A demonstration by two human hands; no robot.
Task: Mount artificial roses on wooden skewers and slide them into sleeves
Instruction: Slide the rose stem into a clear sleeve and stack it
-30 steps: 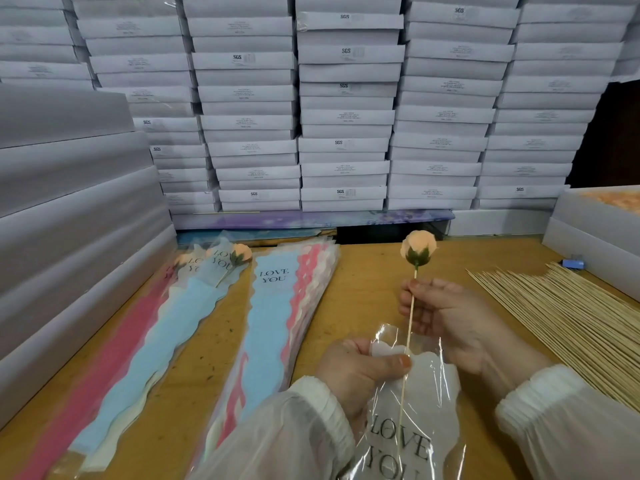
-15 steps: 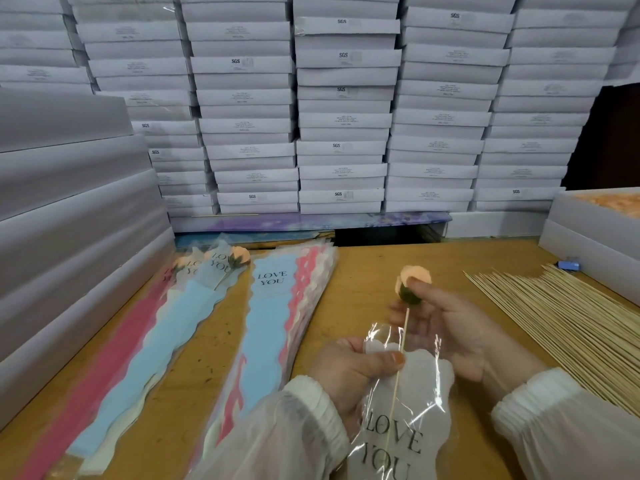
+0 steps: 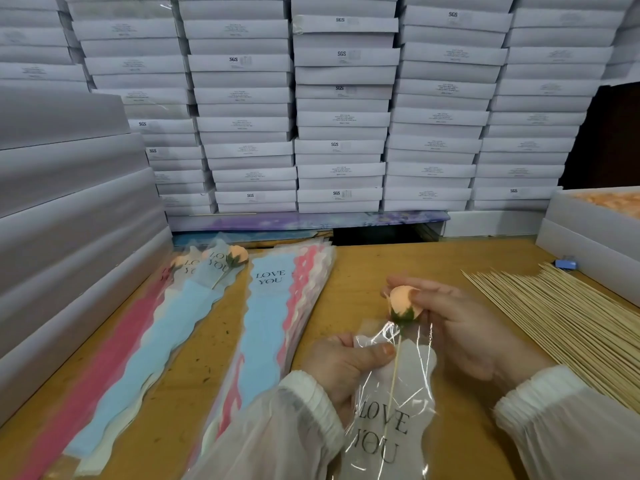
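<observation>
Sleeve (image 3: 398,410): lower end cut off by the bottom edge; its left rim is covered by the left hand (image 3: 346,365).
Skewer (image 3: 394,372): seen only through the film; its lower tip cannot be made out.
Rose (image 3: 403,303): right side hidden behind the fingers of the right hand (image 3: 460,327).
Box labels (image 3: 341,121): small print too fine to read.
Box of orange pieces (image 3: 613,202): cut off by the right edge; contents blurred.
Blue thing (image 3: 565,264): too small to identify.
Sleeve stacks (image 3: 266,306): lower ends run off the bottom edge.
</observation>
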